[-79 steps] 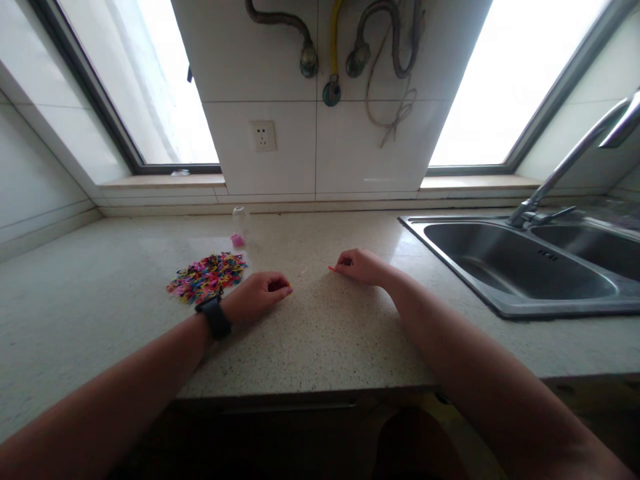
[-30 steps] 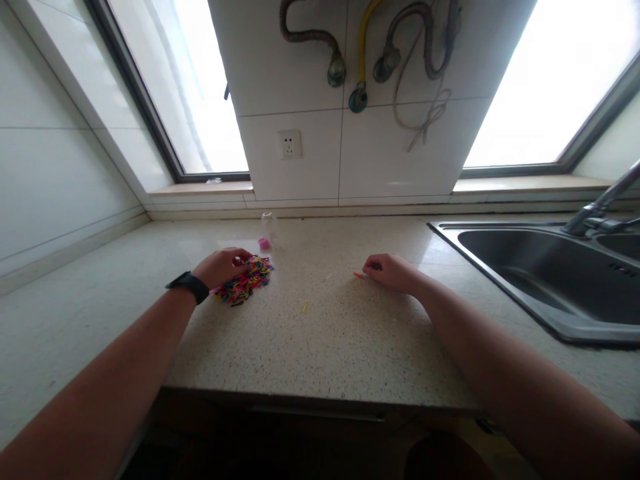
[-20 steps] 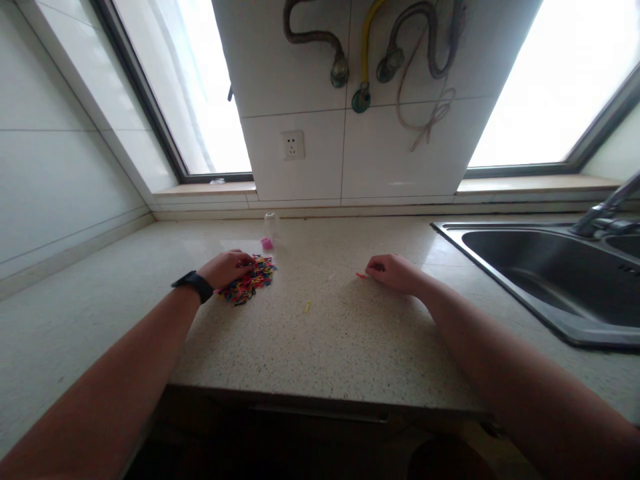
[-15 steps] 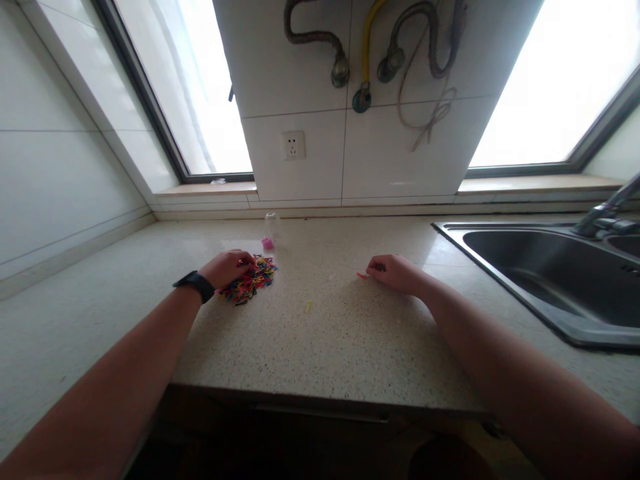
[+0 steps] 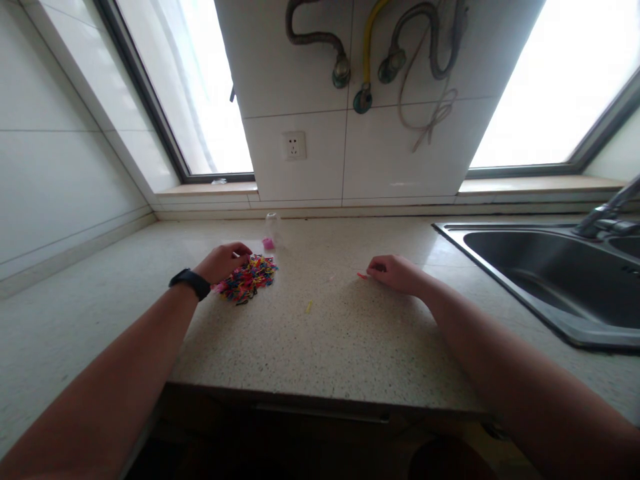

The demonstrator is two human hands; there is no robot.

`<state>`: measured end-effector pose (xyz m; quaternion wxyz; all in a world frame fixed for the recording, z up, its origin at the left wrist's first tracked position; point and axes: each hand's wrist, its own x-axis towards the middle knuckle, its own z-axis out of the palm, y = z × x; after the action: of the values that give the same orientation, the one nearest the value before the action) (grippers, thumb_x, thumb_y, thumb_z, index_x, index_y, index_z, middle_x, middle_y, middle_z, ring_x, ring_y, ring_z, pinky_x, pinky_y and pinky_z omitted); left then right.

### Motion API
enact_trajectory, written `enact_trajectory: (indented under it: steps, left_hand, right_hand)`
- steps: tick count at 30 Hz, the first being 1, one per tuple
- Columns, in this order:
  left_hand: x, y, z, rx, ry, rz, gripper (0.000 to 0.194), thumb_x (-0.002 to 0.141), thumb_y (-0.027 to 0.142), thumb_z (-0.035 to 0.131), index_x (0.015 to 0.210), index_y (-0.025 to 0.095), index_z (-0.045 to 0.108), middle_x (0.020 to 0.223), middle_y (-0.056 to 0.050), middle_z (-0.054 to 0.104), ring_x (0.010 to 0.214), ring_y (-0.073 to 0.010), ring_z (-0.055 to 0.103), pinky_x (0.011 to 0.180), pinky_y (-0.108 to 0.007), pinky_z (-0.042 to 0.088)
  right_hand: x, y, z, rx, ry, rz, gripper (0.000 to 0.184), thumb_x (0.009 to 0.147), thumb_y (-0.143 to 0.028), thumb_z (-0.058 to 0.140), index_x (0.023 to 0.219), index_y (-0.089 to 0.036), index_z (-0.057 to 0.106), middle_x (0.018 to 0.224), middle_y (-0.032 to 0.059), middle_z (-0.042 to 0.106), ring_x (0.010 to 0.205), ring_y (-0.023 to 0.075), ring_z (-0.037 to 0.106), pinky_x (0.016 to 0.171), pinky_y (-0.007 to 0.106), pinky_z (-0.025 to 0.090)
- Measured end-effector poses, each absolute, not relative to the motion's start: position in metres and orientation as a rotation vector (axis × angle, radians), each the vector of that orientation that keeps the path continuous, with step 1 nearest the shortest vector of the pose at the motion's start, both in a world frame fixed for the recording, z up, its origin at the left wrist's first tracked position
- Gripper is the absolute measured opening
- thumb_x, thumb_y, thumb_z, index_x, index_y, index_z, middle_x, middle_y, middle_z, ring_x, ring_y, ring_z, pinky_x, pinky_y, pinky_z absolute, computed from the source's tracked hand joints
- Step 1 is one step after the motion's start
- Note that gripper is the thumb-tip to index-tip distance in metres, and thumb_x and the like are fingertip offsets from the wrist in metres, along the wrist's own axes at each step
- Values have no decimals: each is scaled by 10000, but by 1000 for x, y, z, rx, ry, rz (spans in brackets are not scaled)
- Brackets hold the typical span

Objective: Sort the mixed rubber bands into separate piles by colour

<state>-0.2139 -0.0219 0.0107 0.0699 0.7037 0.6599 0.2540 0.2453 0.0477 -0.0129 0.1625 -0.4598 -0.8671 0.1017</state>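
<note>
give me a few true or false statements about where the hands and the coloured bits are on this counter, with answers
1. The left hand rests at the pile of coloured pieces. True.
2. The right hand is inside the sink. False: it lies on the countertop, left of the sink.
3. A single yellow piece lies apart from the pile. True.
4. The black wristband is on the right wrist. False: it is on the left wrist.
5. A red piece lies at the right hand's fingertips. True.
</note>
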Motion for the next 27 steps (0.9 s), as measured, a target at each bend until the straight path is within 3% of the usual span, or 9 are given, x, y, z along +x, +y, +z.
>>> enact_trajectory:
  steps: [13,22,27]
  left_hand:
    - [-216,-19,14,1991,1879,994,383,801,491,593,978,160,672,723,-31,686,578,-138,584,582,-252,459]
    - [-212,-24,19,2049,1909,927,375,784,504,603,937,174,692,738,-36,689,620,-151,592,567,-244,441]
    - [-208,-26,21,1971,1898,959,366,785,496,619,925,166,695,673,-24,659,535,-123,534,506,-232,408]
  right_hand:
    - [244,46,-11,-1295,-2465,300,255,870,-376,530,861,-203,717,787,47,713,669,151,598,593,258,364]
    - [243,45,-9,-1299,-2470,298,248,872,-372,531,862,-207,716,781,44,714,671,151,601,609,256,373]
    - [243,45,-10,-1311,-2462,291,245,866,-377,542,856,-207,718,787,46,715,665,152,598,593,257,366]
